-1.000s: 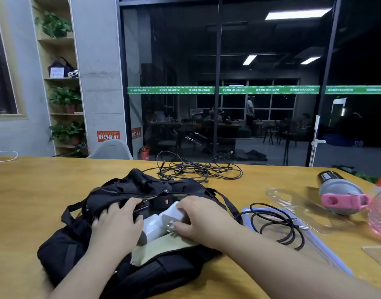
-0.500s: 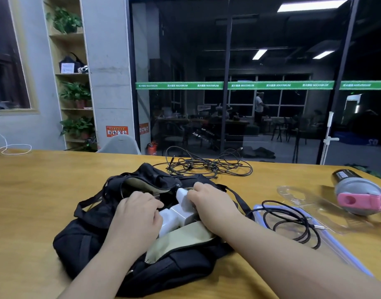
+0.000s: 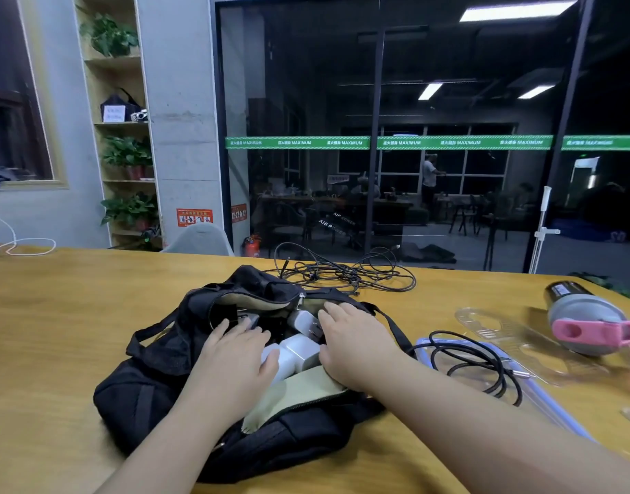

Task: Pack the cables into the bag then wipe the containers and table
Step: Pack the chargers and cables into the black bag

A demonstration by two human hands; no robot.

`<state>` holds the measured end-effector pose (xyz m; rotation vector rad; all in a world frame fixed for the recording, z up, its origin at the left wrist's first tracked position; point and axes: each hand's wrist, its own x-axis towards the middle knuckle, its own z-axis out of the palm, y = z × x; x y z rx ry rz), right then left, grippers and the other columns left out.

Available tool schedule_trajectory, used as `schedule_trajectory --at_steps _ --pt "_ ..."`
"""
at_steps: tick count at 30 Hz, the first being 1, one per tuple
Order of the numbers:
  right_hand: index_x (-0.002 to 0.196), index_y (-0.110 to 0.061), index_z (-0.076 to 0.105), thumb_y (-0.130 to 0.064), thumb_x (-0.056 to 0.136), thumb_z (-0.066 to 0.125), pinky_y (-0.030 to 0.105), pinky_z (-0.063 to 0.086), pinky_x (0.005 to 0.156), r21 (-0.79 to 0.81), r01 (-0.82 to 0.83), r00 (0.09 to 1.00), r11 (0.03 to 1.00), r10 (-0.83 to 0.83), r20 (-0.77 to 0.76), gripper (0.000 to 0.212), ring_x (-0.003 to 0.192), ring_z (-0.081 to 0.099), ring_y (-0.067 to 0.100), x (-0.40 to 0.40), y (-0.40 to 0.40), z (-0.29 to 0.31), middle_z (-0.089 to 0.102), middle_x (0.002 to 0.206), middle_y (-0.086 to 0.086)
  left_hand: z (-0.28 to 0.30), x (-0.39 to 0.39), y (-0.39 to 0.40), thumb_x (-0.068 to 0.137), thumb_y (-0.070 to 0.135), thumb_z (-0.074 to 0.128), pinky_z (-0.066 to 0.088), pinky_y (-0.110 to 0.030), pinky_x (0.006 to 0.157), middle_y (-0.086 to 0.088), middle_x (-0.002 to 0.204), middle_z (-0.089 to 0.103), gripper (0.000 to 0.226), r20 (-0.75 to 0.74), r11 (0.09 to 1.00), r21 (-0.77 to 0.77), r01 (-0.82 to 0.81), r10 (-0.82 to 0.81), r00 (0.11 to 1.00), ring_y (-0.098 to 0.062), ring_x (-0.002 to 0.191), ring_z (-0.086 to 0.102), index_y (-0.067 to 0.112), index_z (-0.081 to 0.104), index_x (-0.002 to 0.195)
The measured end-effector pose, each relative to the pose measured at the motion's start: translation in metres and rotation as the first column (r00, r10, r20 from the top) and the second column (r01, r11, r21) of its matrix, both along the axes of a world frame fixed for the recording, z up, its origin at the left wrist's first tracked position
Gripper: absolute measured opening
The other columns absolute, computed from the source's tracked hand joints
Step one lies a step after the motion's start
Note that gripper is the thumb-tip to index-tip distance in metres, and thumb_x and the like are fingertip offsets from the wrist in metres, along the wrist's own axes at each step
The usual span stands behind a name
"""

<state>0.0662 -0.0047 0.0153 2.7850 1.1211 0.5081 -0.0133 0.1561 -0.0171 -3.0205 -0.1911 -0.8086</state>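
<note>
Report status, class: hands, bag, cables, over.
Both hands, left and right, pressing white chargers into open black bag. Tangled cables behind bag, coiled cable right, unpacked. Nothing blocking.

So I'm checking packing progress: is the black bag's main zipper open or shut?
Open: the black bag gapes, tan lining and white chargers showing between both hands.

Left hand, right hand bare; forearms unsleeved.
</note>
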Motion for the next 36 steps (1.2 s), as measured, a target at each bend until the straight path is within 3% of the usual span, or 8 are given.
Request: schedule_trajectory --at_steps 4,9,14,20,24,29,33,36 --pt "0.130 -0.010 0.049 -0.034 0.097 0.035 0.037 0.030 0.106 -0.059 0.021 0.999 0.998 -0.019 0.035 0.044 0.125 0.036 0.027 -0.007 -0.005 0.007 0.040 0.140 0.010 0.004 0.001 -0.003 0.079 0.062 0.002 -0.002 -0.039 0.115 0.011 0.140 0.044 0.079 -0.222 0.996 -0.014 -0.083 0.078 0.972 -0.012 0.138 0.025 0.024 0.041 0.137" --pt "0.125 -0.011 0.054 -0.030 0.096 0.038 0.036 0.029 0.111 0.052 -0.082 0.997 0.995 0.082 -0.005 0.038 0.133 0.031 0.025 -0.017 -0.020 0.013 0.044 0.136 0.006 0.018 -0.005 -0.015 0.095 0.052 0.021 -0.002 -0.047 0.113 0.010 0.142 0.039 0.050 -0.293 0.993 0.022 -0.120 0.121 0.948 -0.017 0.139 0.022 0.027 0.036 0.137" --pt "0.128 -0.013 0.049 -0.022 0.095 0.043 0.032 0.034 0.102 0.240 -0.210 0.975 0.948 0.221 -0.022 0.035 0.131 0.033 0.018 -0.033 -0.050 0.019 0.047 0.135 0.002 0.031 -0.007 -0.048 0.095 0.052 0.022 -0.002 -0.050 0.113 0.017 0.135 0.042 0.044 -0.187 0.999 0.039 0.015 -0.008 0.982 -0.007 0.136 0.026 0.034 0.038 0.132" --pt "0.143 -0.021 0.032 -0.031 0.097 0.043 0.026 0.032 0.106 0.366 -0.152 0.980 0.918 0.187 -0.063 0.049 0.133 0.033 0.012 -0.034 -0.088 0.027 0.039 0.145 -0.005 0.050 -0.007 -0.100 0.081 0.049 0.001 0.006 -0.052 0.111 0.018 0.119 0.051 0.064 -0.029 0.979 0.090 0.184 -0.183 0.983 -0.005 0.121 0.044 0.033 0.051 0.117" --pt "0.145 -0.021 0.030 -0.031 0.096 0.044 0.025 0.028 0.108 0.388 -0.119 0.990 0.914 0.139 -0.023 0.052 0.134 0.035 0.014 -0.034 -0.119 0.030 0.040 0.146 -0.003 0.053 -0.004 -0.121 0.085 0.037 0.028 0.043 -0.055 0.090 0.017 0.087 0.065 0.039 0.114 0.953 0.217 0.213 -0.242 0.964 -0.006 0.086 0.066 0.032 0.066 0.086" --pt "0.146 -0.020 0.028 -0.027 0.096 0.046 0.027 0.020 0.111 0.400 -0.058 0.998 0.915 0.051 0.029 0.053 0.132 0.034 0.016 -0.036 -0.162 0.033 0.041 0.145 -0.001 0.056 0.010 -0.155 0.087 0.037 0.037 0.046 -0.056 0.084 0.017 0.095 0.064 0.029 0.186 0.920 0.224 0.322 -0.365 0.912 -0.007 0.089 0.065 0.034 0.065 0.092" --pt "0.146 -0.021 0.027 -0.027 0.095 0.048 0.030 0.016 0.114 0.433 -0.008 0.999 0.902 -0.012 0.044 0.055 0.134 0.032 0.014 -0.034 -0.198 0.033 0.039 0.146 -0.003 0.062 0.023 -0.192 0.077 0.033 0.066 0.047 -0.059 0.081 0.009 0.098 0.065 0.019 0.239 0.882 0.277 0.380 -0.447 0.862 -0.014 0.089 0.067 0.029 0.067 0.095" --pt "0.146 -0.021 0.026 -0.027 0.095 0.048 0.030 0.015 0.114 0.449 0.025 0.998 0.893 -0.049 0.044 0.056 0.135 0.030 0.013 -0.034 -0.225 0.033 0.037 0.147 -0.005 0.069 0.026 -0.224 0.074 0.036 0.062 0.050 -0.056 0.079 0.006 0.096 0.067 0.021 0.242 0.846 0.345 0.407 -0.499 0.832 -0.016 0.089 0.068 0.027 0.067 0.092"
